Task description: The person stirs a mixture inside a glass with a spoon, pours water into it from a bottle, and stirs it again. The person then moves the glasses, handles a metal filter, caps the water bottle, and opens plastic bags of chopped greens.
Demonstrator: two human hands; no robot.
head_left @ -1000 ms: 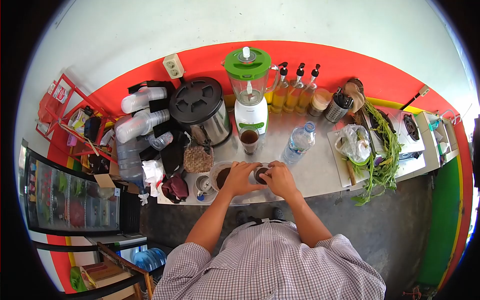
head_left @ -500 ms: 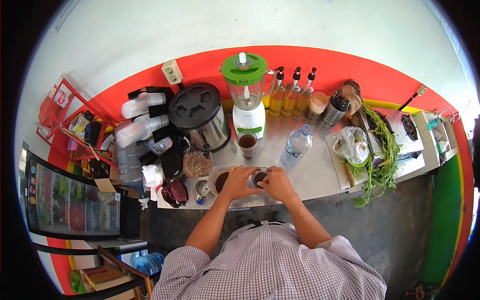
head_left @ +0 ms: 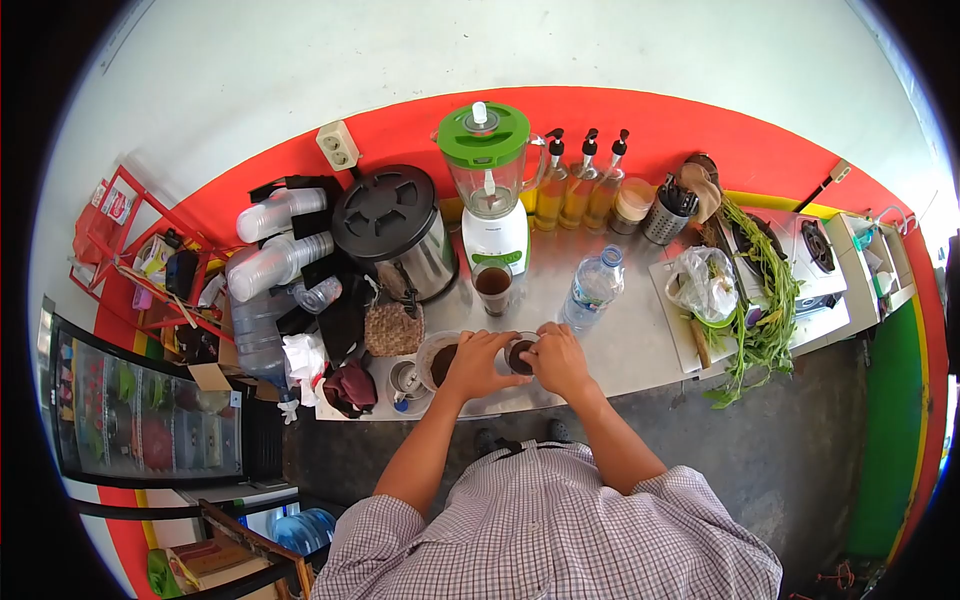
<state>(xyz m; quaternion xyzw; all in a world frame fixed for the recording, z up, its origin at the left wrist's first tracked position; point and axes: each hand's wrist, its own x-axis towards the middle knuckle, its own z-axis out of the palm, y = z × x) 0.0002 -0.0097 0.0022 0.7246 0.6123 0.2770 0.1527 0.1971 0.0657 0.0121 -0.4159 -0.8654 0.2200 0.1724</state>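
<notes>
Head view: two bare hands work close together over the shiny metal table [head_left: 640,345], near its front edge.
Small cup: the small cup [head_left: 519,356] is right between the two hands. It has something dark brown in it. Its open top faces up, so it seems to stand straight, with its long way going up and down.
Left hand: the left hand [head_left: 476,367] is bent around the cup's left side, fingers at the far side and thumb at the near side. It looks like it is holding the cup.
Right hand: the right hand [head_left: 560,362] is at the cup's right side. Its fingertips are bent in over the rim. I can't tell if they pinch anything.
Which is nearer: both hands are right at the cup, so neither is nearer. The cup is to the right of the left fingers and to the left of the right fingers.
Brown powder: a tub of brown powder [head_left: 437,360] is just left of the left hand, partly hidden by it.
Tall cup: a tall cup [head_left: 493,289] with something brown inside stands behind the hands, in front of the blender [head_left: 496,242].
Water bottle: a clear bottle [head_left: 592,292] stands up behind the right hand.
</notes>
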